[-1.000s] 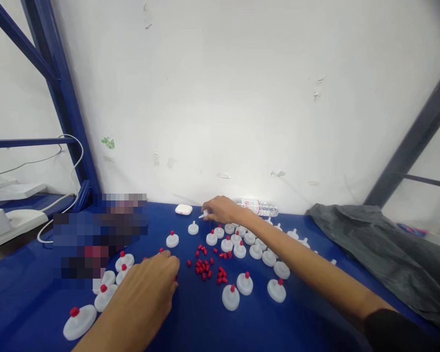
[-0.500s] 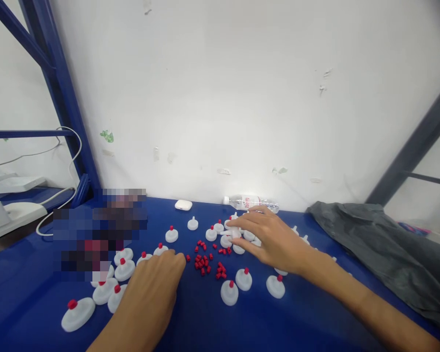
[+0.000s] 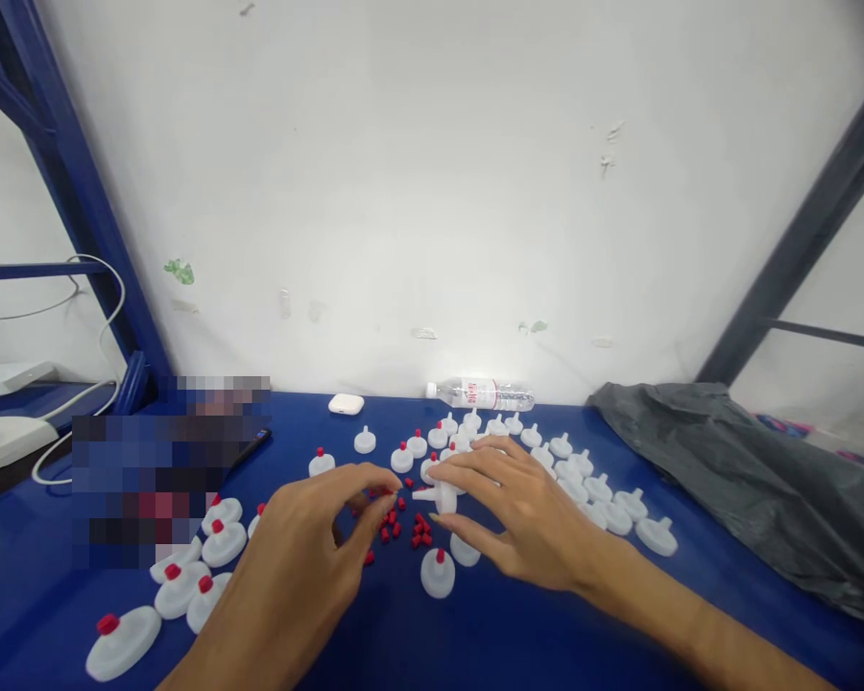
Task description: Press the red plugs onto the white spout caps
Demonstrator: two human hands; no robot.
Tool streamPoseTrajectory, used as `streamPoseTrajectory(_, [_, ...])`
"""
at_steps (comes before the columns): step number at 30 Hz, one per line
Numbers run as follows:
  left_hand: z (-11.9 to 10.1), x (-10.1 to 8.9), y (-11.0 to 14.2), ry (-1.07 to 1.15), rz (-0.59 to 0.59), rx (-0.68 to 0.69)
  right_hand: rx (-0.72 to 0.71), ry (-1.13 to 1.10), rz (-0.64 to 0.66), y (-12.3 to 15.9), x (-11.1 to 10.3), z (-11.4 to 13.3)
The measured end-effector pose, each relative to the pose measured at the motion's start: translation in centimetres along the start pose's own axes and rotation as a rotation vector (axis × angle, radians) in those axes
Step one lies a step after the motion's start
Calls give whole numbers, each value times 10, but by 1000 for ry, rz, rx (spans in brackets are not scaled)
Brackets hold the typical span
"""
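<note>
Drawn nearer the left hand [image 3: 313, 537] since half a second ago, a white spouted cap [image 3: 444, 496] is gripped in the right hand [image 3: 529, 509], spout leftward. The left thumb and forefinger pinch together (on what, one cannot tell) near loose red caps [image 3: 420, 524] on a blue table [image 3: 381, 629].
</note>
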State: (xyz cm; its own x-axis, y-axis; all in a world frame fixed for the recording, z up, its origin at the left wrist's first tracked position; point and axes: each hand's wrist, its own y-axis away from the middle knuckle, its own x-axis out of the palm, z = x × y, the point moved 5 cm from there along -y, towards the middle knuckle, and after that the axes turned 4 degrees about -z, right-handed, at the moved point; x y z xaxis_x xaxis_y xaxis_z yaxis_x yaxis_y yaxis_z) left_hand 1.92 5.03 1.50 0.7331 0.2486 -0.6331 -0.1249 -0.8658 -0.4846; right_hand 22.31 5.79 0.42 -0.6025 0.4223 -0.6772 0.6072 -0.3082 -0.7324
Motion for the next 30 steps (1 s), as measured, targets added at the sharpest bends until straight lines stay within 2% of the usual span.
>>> streamPoseTrajectory(3, [1, 5, 1, 124, 79, -95, 1, -55, -27, 0, -1, 3])
streamPoseTrajectory(10, [5, 13, 2, 196, 124, -113, -8, -69, -85, 0, -6, 10])
streamPoseTrajectory(12, [5, 14, 2, 132, 108, -46, -10, -73, -101, 1, -8, 11])
streamPoseTrajectory(16, [0, 22, 8, -155, 54, 275, -19, -69, -143, 1, -12, 13])
streamPoseTrajectory(18, [-2, 26, 13, -223, 25, 367, -31, -76, -147, 0, -14, 14])
streamPoseTrajectory(23, [-10, 23, 21, -115, -53, 412, -48, -153, -166, -3, -17, 20])
streamPoseTrajectory(30, [-13, 22, 22, -23, -52, 357, -88, -149, -169, -2, -17, 27])
